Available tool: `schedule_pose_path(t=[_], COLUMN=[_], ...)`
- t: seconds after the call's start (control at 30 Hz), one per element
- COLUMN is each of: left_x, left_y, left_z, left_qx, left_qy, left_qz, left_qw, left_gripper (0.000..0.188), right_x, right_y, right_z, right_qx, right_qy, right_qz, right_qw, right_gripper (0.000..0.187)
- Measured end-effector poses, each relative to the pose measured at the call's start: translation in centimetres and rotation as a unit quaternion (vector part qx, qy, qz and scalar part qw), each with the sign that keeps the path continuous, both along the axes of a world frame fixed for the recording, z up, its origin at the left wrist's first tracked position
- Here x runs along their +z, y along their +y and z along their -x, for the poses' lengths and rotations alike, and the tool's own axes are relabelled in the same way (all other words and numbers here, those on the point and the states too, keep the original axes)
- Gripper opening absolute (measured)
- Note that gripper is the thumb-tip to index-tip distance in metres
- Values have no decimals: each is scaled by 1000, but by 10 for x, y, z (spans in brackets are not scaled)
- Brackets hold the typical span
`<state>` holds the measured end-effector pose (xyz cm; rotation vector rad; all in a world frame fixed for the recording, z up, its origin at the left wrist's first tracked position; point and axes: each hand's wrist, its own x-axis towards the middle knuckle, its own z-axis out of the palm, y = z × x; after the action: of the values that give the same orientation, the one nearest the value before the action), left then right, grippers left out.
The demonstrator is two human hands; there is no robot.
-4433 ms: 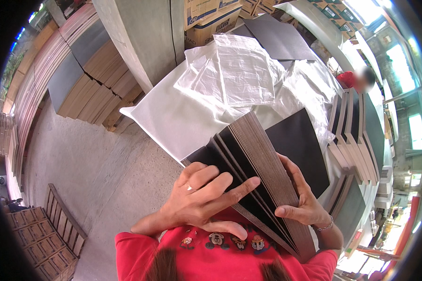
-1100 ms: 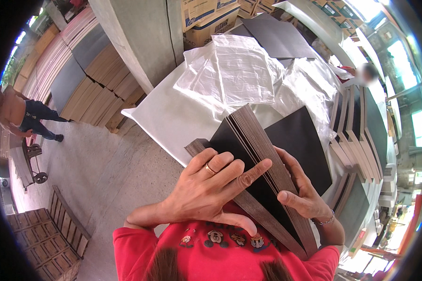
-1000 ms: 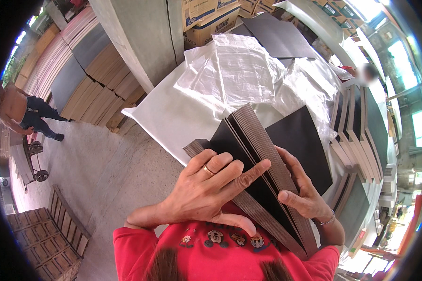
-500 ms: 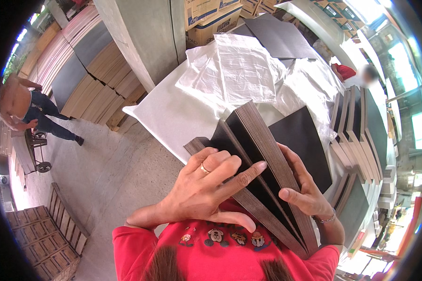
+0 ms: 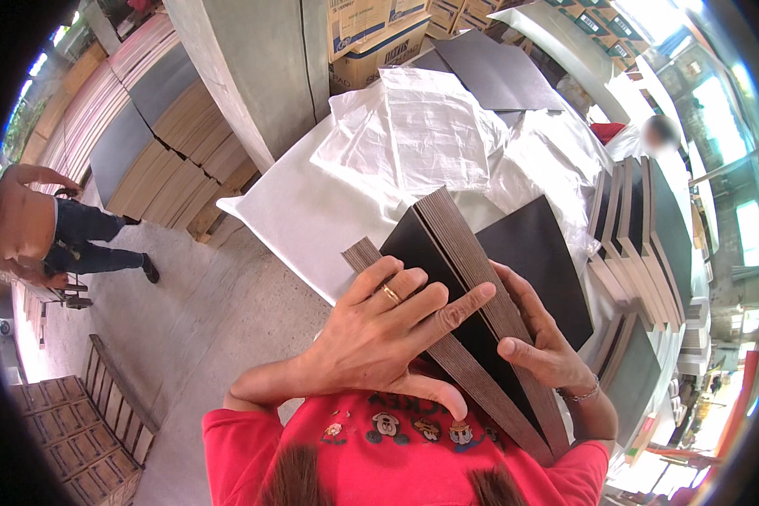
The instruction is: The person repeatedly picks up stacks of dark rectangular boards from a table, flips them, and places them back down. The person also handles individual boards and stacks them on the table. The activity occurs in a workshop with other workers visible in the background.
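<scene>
A thick stack of black sheets (image 5: 451,244) with brown-grey edges leans against my front, parted into two bundles that meet near my right elbow. My right hand (image 5: 541,344) clasps the outer side of the right bundle, thumb on the near face and fingers behind. Across the left bundle (image 5: 489,379) lies my left hand (image 5: 388,325), its middle, ring and little fingers curled over the upper part. The left index finger stretches over the gap to the right bundle's edges, and the left thumb points out low. A single black sheet (image 5: 535,270) lies on the table beyond.
Crumpled white plastic sheeting (image 5: 430,135) covers part of the white table (image 5: 287,177). Grey boards (image 5: 497,72) lie behind it. Stacked dark boards (image 5: 641,236) stand right. A concrete pillar (image 5: 244,67), a person with a trolley (image 5: 55,228) and a crate stack (image 5: 76,430) are left.
A few sheets from the middle of the gap now rest against the right bundle, and my left index finger has moved right with them. The person with the trolley has shifted.
</scene>
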<state>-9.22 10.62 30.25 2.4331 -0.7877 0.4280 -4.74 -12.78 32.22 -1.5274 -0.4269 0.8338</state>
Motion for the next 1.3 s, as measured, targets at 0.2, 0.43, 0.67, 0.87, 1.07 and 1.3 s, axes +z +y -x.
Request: schedule_pose_path(t=[0.2, 0.43, 0.67, 0.87, 1.07, 1.3], left_x=[-1, -4, -6, -10, 5, 1], left_y=[-1, -1, 2, -2, -9, -4], left_z=[4, 6, 9, 10, -5, -1], left_qx=[8, 26, 30, 52, 24, 2], left_qy=[2, -13, -18, -88, -35, 7], left_qz=[11, 24, 25, 67, 9, -15], left_qw=[1000, 999, 999, 992, 999, 1000], left_gripper=[98, 103, 99, 70, 102, 105], right_x=[3, 0, -3, -5, -1, -5], right_y=[0, 0, 0, -2, -1, -4], right_z=[-1, -2, -2, -1, -2, -3], right_qx=[1, 11, 13, 15, 7, 8], right_qy=[9, -8, -27, -20, -13, -26], right_qz=[9, 3, -8, -3, -5, -5], right_qw=[1000, 1000, 1000, 1000, 1000, 1000], right_gripper=[80, 80, 79, 77, 74, 73])
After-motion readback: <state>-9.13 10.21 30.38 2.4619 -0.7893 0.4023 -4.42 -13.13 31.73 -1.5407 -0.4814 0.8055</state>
